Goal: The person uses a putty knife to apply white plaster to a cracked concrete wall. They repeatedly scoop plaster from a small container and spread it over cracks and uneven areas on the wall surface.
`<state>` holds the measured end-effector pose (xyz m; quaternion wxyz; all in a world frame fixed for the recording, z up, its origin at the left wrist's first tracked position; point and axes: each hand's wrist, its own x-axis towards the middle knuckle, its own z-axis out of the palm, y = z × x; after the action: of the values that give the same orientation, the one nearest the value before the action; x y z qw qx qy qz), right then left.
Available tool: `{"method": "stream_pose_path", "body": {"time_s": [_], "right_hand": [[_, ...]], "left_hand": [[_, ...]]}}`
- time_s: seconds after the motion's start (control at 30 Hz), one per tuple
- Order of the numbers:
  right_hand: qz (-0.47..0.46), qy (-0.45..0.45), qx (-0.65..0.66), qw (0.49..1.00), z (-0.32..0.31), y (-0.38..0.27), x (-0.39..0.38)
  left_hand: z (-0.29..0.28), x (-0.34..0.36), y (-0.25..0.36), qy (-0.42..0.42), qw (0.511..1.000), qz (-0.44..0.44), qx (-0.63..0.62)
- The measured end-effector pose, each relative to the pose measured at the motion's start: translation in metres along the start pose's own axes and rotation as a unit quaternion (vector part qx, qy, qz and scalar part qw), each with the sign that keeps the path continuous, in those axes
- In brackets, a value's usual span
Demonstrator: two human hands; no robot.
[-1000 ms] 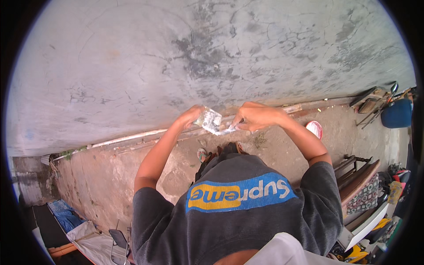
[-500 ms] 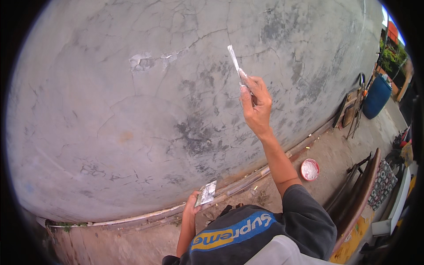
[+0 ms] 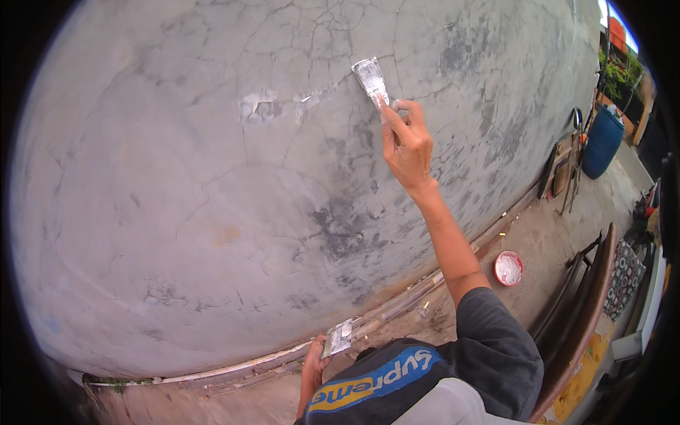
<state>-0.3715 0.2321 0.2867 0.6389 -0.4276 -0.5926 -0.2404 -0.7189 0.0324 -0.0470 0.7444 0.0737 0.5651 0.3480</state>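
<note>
My right hand (image 3: 409, 145) is raised, its fingers closed on a putty knife (image 3: 370, 78) whose flat blade is smeared with white filler. The blade lies at or close to a grey cracked wall (image 3: 269, 191); whether it touches, I cannot tell. To the left of the blade, a chipped patch (image 3: 263, 108) with white filler marks shows along a crack. Low down, my left hand (image 3: 314, 358) grips a second scraper with a wide flat blade (image 3: 338, 338), coated with whitish filler. Its handle is hidden in the hand.
A red bowl of white paste (image 3: 508, 268) stands on the ground to the right, near a wooden bench (image 3: 591, 312). Pipes (image 3: 397, 306) run along the wall's foot. Farther off are a blue barrel (image 3: 603, 142) and boards (image 3: 559, 166) leaning on the wall.
The putty knife in my right hand has turned from edge-on to showing its broad face, and moved slightly up. The view has shifted a little. Both hands keep their tools.
</note>
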Motion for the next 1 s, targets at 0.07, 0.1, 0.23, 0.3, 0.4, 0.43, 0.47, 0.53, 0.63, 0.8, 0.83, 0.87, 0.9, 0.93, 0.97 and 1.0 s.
{"method": "stream_pose_path", "body": {"time_s": [0.07, 0.1, 0.23, 0.3, 0.4, 0.43, 0.47, 0.53, 0.63, 0.8, 0.83, 0.87, 0.9, 0.93, 0.97, 1.0], "right_hand": [[-0.004, -0.023, -0.027, 0.999, -0.003, -0.003, 0.0], [-0.008, -0.038, -0.038, 0.999, -0.006, -0.006, -0.004], [0.018, -0.127, -0.063, 0.99, -0.04, -0.018, -0.016], [0.009, -0.178, -0.101, 0.979, -0.074, -0.034, 0.007], [-0.027, -0.172, -0.129, 0.976, -0.092, -0.048, 0.044], [-0.043, -0.155, -0.138, 0.977, -0.091, -0.049, 0.053], [-0.04, -0.156, -0.147, 0.976, -0.088, -0.048, 0.058], [-0.036, -0.153, -0.161, 0.974, -0.077, -0.052, 0.066], [-0.009, -0.159, -0.179, 0.971, -0.056, -0.051, 0.047], [0.046, -0.213, -0.16, 0.963, -0.064, -0.058, 0.008], [0.053, -0.226, -0.157, 0.96, -0.069, -0.059, 0.006], [0.044, -0.207, -0.148, 0.966, -0.07, -0.062, 0.01], [0.035, -0.185, -0.141, 0.972, -0.074, -0.067, 0.021], [0.028, -0.163, -0.133, 0.977, -0.076, -0.07, 0.029], [0.02, -0.151, -0.136, 0.979, -0.073, -0.069, 0.037], [0.012, -0.139, -0.14, 0.98, -0.068, -0.066, 0.047]], "left_hand": [[-0.006, 0.005, 0.008, -0.018, 1.0, -0.004, 0.024], [-0.023, 0.018, 0.007, -0.041, 0.998, -0.009, 0.042], [-0.046, 0.068, 0.001, -0.095, 0.994, -0.022, 0.046], [-0.014, 0.05, 0.01, -0.101, 0.993, -0.021, 0.061], [0.027, 0.018, 0.029, -0.135, 0.989, -0.04, 0.055], [0.031, 0.015, 0.029, -0.155, 0.985, -0.052, 0.047], [0.03, 0.02, 0.024, -0.164, 0.984, -0.052, 0.05], [0.035, 0.029, 0.022, -0.184, 0.98, -0.045, 0.058], [0.025, 0.039, 0.015, -0.177, 0.98, -0.069, 0.063], [0.004, 0.045, 0.015, -0.165, 0.981, -0.061, 0.079], [0.0, 0.043, 0.016, -0.183, 0.979, -0.071, 0.055], [-0.003, 0.041, 0.016, -0.2, 0.976, -0.081, 0.031], [0.0, 0.035, 0.02, -0.181, 0.979, -0.073, 0.052], [0.004, 0.025, 0.025, -0.16, 0.982, -0.065, 0.074], [0.004, 0.019, 0.028, -0.138, 0.984, -0.057, 0.095], [0.002, 0.023, 0.029, -0.137, 0.985, -0.046, 0.099]]}}
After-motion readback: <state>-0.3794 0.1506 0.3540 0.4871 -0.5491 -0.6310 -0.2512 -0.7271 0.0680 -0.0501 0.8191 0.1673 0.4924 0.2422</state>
